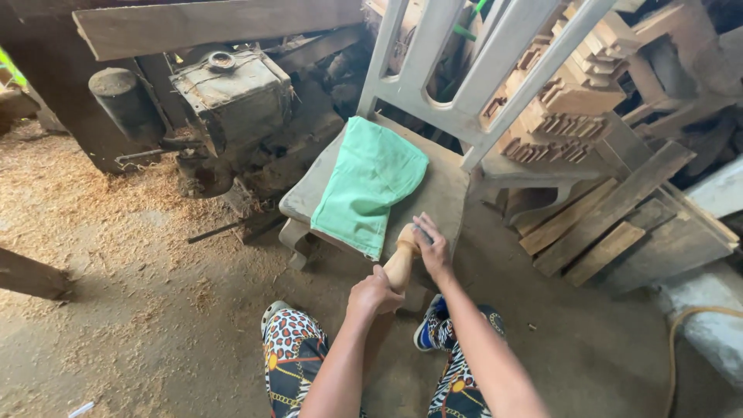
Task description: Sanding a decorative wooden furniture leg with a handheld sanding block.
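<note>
Left hand (374, 294) closed around the lower part of a turned wooden piece (401, 263), pale and rounded, held upright just in front of the chair seat. Right hand (430, 246) wrapped over the top end of the same piece, fingers (423, 227) curled down with a small grey scrap, seemingly sandpaper (424, 235), pressed under them; kind of scrap hard to tell. Both forearms stretched forward from the bottom edge, above knees in leopard-and-chain patterned trousers (290, 348).

Just beyond the hands, a worn grey plastic chair (445, 190) with a white slatted back, and a folded green cloth (365, 186) lying across the seat, its near corner hanging over the front edge, close to the wooden piece.

To the left of the chair, a dusty old engine (232, 97) with a dark cylinder beside it. To the right, stacked wooden planks (611, 217) and carved wooden parts (565, 116). Underfoot, a dirt floor (139, 255) strewn with sawdust and shavings.
</note>
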